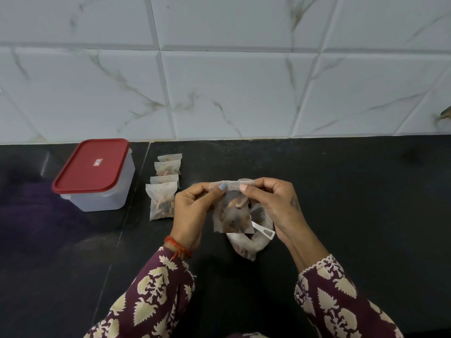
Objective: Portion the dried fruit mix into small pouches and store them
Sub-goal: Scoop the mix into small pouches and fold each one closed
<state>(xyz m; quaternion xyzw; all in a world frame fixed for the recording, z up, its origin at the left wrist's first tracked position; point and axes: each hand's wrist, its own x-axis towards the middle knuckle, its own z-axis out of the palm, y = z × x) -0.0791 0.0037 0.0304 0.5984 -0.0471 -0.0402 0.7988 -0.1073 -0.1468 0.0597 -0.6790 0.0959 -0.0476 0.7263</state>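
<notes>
A small clear pouch (233, 215) with dried fruit in it hangs above the black counter. My left hand (195, 208) pinches its top strip at the left end. My right hand (271, 203) pinches the same strip at the right end. Under the pouch sits the larger open bag of dried fruit mix (246, 247), mostly hidden, with a white scoop (264, 231) sticking out of it. Several filled pouches (163, 189) lie in a row to the left of my hands.
A translucent container with a red lid (94, 174), closed, stands at the back left of the counter (353, 191), beside the pouch row. A tiled wall (231, 81) rises behind the counter.
</notes>
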